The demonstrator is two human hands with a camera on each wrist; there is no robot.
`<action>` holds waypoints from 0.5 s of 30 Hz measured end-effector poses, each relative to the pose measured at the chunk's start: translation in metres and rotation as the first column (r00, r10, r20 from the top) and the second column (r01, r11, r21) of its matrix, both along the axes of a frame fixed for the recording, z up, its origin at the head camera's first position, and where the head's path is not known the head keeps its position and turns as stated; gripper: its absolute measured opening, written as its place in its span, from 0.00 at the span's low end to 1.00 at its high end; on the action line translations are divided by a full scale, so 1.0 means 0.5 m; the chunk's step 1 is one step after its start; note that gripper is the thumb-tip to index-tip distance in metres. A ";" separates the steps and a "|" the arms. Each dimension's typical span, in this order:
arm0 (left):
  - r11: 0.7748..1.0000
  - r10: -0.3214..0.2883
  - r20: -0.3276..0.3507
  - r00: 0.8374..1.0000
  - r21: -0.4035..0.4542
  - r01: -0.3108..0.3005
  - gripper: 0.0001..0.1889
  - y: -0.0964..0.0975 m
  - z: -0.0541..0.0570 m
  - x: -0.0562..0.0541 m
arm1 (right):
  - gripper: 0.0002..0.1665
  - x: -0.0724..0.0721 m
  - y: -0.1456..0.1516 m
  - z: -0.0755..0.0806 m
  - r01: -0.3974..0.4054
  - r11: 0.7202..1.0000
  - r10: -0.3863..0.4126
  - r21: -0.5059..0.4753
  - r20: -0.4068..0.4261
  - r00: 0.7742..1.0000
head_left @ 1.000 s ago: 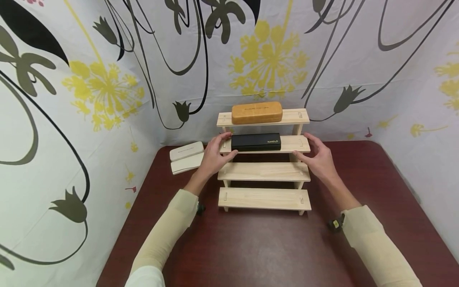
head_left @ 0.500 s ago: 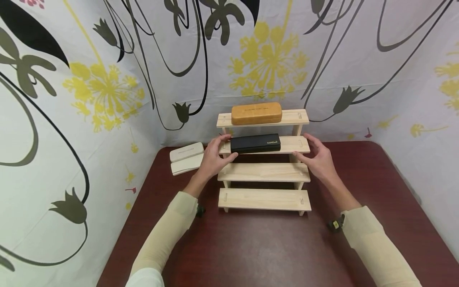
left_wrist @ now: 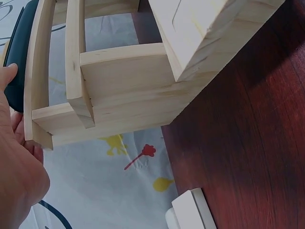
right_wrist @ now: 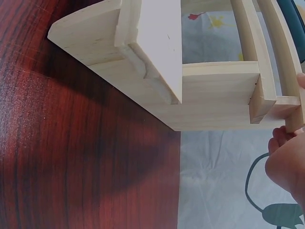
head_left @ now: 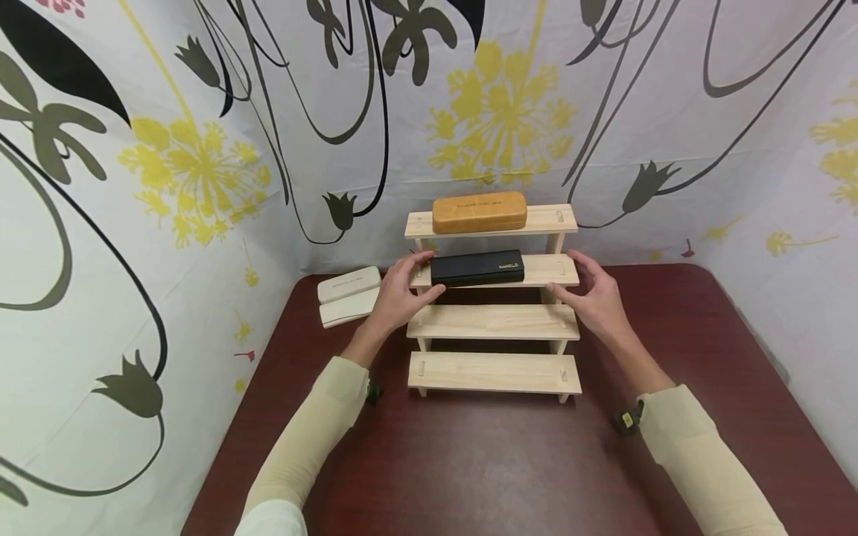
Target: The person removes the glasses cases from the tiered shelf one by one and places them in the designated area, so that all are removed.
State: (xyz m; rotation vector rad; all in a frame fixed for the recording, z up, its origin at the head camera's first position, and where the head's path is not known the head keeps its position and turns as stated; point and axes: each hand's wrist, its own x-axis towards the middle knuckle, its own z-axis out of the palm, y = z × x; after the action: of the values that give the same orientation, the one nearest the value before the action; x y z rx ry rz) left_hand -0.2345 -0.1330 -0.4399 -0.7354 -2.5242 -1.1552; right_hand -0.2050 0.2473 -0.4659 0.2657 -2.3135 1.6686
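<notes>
A stepped wooden display stand (head_left: 492, 321) with several tiers stands on the table. On its second tier from the top lies a black glasses case (head_left: 477, 269), slightly askew. My left hand (head_left: 400, 292) grips the left end of that tier. In the left wrist view its thumb (left_wrist: 8, 74) touches the black case and the fingers go round the board's end. My right hand (head_left: 599, 299) holds the same tier's right end, thumb at the front and forefinger behind; the right wrist view shows fingers (right_wrist: 279, 138) curled at the board's end. A tan glasses case (head_left: 479, 213) lies on the top tier.
Two white cases (head_left: 348, 284), one in front of the other, lie on the dark red table (head_left: 496, 461) left of the stand, partly behind my left hand. A patterned cloth (head_left: 509, 112) hangs close behind the stand and along both sides.
The black case has shifted slightly toward the front and left, its left end turned a little forward. Both hands stay at the tier's ends, nearly still.
</notes>
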 end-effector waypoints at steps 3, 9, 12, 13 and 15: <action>1.000 0.002 -0.013 1.000 0.006 -0.002 0.35 -0.001 0.000 0.001 | 0.48 -0.002 0.000 -0.001 -0.004 1.000 0.004 -0.013 0.002 1.000; 0.998 -0.015 -0.038 0.999 0.056 0.018 0.34 -0.003 -0.002 0.005 | 0.48 -0.002 0.000 0.000 -0.010 1.000 0.010 -0.020 0.008 1.000; 0.993 -0.054 -0.042 0.998 0.106 0.059 0.34 -0.003 0.000 0.007 | 0.48 0.001 -0.001 0.003 -0.010 1.000 0.011 -0.021 0.010 1.000; 0.990 -0.067 -0.042 0.997 0.120 0.071 0.34 -0.003 0.001 0.007 | 0.48 0.002 -0.001 0.003 -0.011 1.000 0.011 -0.020 0.011 1.000; 0.985 -0.090 -0.037 0.995 0.143 0.094 0.34 -0.003 0.004 0.008 | 0.48 0.002 -0.001 0.004 -0.011 1.000 0.012 -0.021 0.010 1.000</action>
State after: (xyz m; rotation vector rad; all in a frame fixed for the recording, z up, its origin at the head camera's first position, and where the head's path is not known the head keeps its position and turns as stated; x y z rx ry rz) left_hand -0.2303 -0.1345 -0.4380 -0.8323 -2.3733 -1.3313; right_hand -0.2040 0.2467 -0.4637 0.2669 -2.3045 1.7031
